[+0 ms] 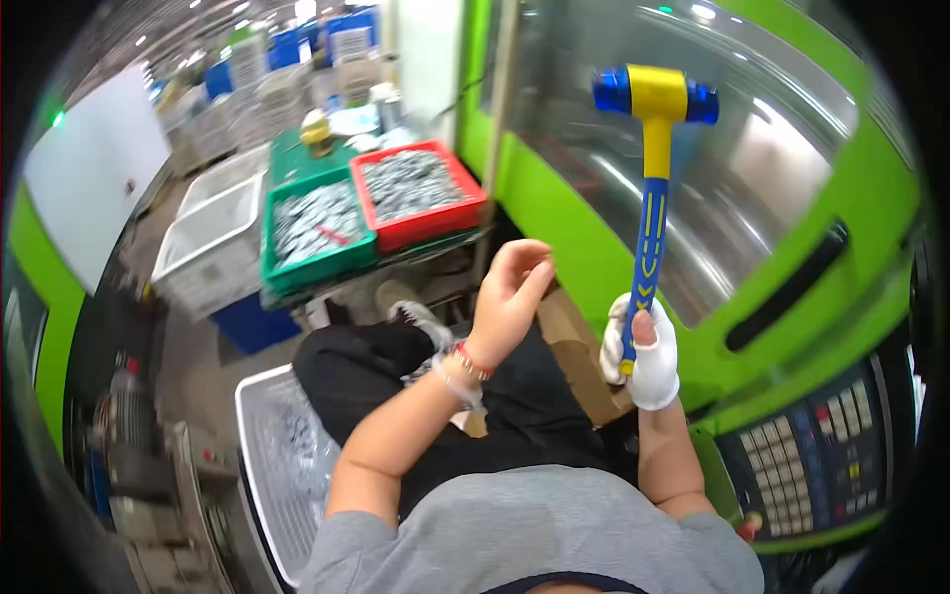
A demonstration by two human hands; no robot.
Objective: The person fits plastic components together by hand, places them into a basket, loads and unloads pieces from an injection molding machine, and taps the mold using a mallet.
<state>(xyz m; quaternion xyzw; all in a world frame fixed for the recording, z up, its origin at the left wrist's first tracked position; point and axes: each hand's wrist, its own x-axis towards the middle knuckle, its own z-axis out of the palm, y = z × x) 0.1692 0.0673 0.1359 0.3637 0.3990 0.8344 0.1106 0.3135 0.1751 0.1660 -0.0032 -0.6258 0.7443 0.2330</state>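
My right hand (651,361), in a white glove with the thumb bare, is closed round the lower end of a mallet (648,228). The mallet stands nearly upright, with a blue and yellow handle, a yellow head and blue striking faces at the top. Bare and raised in front of my lap, my left hand (510,297) has its fingers loosely curved and the thumb lifted; nothing shows in it. Bracelets and a pale band circle that wrist. Beyond my left hand, a red tray (435,230) and a green tray (322,272) hold many small grey metal-looking parts.
A green machine with a windowed door (594,247) and black handle (789,287) rises ahead and right. Its keypad panel (802,455) sits at lower right. White crates (213,233) stand left; a white basket (259,436) with bagged contents is beside my leg. Cardboard (574,346) lies between my hands.
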